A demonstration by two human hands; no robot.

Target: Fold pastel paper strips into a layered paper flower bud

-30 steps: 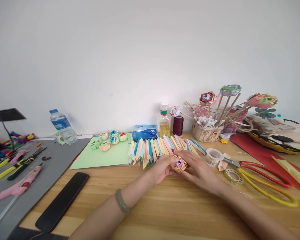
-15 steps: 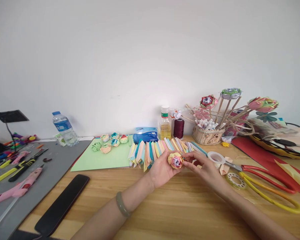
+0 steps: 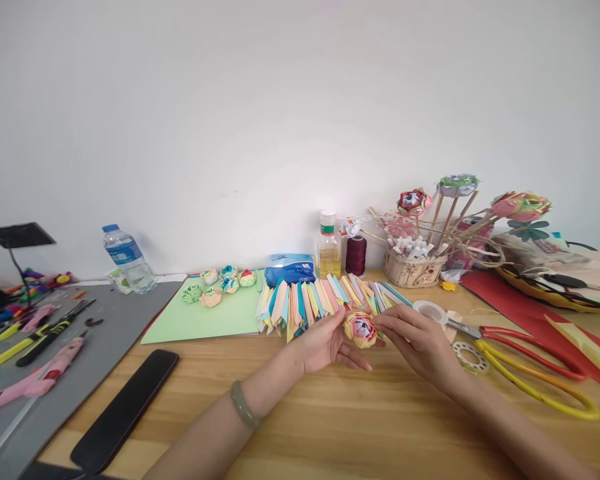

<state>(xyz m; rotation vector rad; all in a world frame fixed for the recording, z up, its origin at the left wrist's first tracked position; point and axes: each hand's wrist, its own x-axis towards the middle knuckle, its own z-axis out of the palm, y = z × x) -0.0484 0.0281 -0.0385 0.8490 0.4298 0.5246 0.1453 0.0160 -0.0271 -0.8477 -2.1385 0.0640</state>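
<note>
A folded paper flower (image 3: 361, 331), yellow outside with a pink and whitish centre, is held between both hands above the wooden table. My left hand (image 3: 325, 343) holds its left side, thumb near the top edge and the lower fingers stretched out beneath. From the right, the bent fingertips of my right hand (image 3: 415, 337) pinch the flower's edge. Just behind the hands lies a row of folded paper strips (image 3: 300, 303) in several colours. Beyond my right hand are a white tape roll (image 3: 430, 312) and scissors (image 3: 480, 332) with red and yellow handles.
Several small paper flowers (image 3: 229, 284) rest on green paper (image 3: 175, 327). A black phone-like slab (image 3: 125, 410) lies front left, beside a grey mat (image 3: 145, 303) with tools and a pink glue gun (image 3: 35, 387). An oil bottle (image 3: 329, 257), thread spool (image 3: 356, 255) and basket (image 3: 414, 270) line the wall.
The paper flower and both hands have shifted slightly right and down. My left hand's lower fingers have spread out below the flower. The right fingertips stay at its right edge.
</note>
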